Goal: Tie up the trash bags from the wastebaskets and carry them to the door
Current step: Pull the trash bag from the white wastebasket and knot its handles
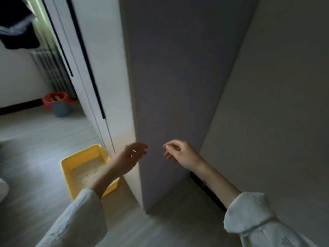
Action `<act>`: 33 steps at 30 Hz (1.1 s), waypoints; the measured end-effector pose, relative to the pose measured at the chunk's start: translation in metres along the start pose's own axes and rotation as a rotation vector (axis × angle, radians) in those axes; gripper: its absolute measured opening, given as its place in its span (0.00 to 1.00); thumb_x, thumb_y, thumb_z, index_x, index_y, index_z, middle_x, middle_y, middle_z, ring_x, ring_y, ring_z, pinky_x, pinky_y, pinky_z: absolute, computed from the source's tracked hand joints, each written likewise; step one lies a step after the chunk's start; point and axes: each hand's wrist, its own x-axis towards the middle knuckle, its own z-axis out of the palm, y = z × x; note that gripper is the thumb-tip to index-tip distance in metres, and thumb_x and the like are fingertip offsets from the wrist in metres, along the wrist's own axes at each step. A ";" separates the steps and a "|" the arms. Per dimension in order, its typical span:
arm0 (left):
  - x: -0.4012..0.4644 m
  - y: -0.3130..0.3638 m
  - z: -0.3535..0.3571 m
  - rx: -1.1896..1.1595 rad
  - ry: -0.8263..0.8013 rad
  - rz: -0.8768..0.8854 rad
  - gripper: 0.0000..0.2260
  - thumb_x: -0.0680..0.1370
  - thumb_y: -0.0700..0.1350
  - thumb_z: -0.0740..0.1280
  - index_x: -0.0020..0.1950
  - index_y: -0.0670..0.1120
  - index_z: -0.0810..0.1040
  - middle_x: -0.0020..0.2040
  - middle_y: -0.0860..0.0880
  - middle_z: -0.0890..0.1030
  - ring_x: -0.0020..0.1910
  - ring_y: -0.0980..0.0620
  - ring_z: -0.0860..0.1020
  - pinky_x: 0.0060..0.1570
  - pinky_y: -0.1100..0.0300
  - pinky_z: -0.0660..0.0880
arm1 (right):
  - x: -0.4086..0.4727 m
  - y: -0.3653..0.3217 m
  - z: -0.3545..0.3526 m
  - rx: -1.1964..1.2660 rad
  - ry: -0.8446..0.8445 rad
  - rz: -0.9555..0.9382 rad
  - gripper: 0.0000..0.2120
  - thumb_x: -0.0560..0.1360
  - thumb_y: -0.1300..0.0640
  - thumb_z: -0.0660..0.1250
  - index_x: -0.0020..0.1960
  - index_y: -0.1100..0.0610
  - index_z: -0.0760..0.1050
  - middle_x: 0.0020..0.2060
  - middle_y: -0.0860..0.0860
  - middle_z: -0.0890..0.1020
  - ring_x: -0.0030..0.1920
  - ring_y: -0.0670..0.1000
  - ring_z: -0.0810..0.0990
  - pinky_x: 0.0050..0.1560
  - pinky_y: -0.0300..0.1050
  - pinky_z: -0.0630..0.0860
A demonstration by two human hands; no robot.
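A blue wastebasket [61, 108] lined with a red trash bag [55, 98] stands far off at the left, against the wall beside a radiator. Its bag hangs over the rim and something yellowish shows inside. My left hand [132, 155] is held out in front of me with relaxed fingers and holds nothing. My right hand [175, 151] hovers beside it, fingers loosely curled, also holding nothing. Both hands are in front of a grey wall corner, far from the wastebasket.
A grey wall corner [160, 104] juts out straight ahead, with a white sliding door frame [92, 68] to its left. A yellow tray [85, 168] with pale granules lies on the floor under my left forearm. Dark clothing [16, 29] hangs at the top left.
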 end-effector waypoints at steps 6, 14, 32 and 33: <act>-0.009 -0.081 -0.136 0.004 0.004 0.028 0.10 0.79 0.40 0.58 0.56 0.44 0.75 0.47 0.47 0.80 0.44 0.49 0.78 0.45 0.60 0.74 | 0.035 -0.096 0.123 0.031 -0.052 -0.041 0.11 0.79 0.55 0.57 0.56 0.58 0.75 0.42 0.48 0.80 0.44 0.47 0.81 0.49 0.43 0.78; 0.025 -0.174 -0.296 -0.006 0.060 0.029 0.09 0.79 0.40 0.58 0.55 0.47 0.75 0.44 0.50 0.79 0.43 0.53 0.78 0.44 0.59 0.74 | 0.139 -0.208 0.230 -0.006 0.025 -0.072 0.13 0.79 0.56 0.58 0.58 0.61 0.74 0.45 0.52 0.81 0.45 0.50 0.80 0.52 0.47 0.78; 0.220 -0.402 -0.648 -0.001 0.256 -0.058 0.09 0.78 0.38 0.59 0.50 0.49 0.76 0.41 0.51 0.79 0.40 0.54 0.78 0.39 0.66 0.73 | 0.521 -0.412 0.458 0.008 -0.044 -0.129 0.13 0.78 0.56 0.58 0.57 0.62 0.75 0.44 0.54 0.81 0.43 0.50 0.80 0.50 0.48 0.77; 0.231 -0.421 -0.668 -0.016 0.258 -0.066 0.08 0.78 0.38 0.59 0.50 0.49 0.76 0.41 0.50 0.79 0.40 0.53 0.78 0.41 0.63 0.73 | 0.543 -0.424 0.475 0.001 -0.054 -0.128 0.13 0.78 0.56 0.58 0.57 0.62 0.75 0.44 0.54 0.81 0.43 0.50 0.80 0.50 0.48 0.77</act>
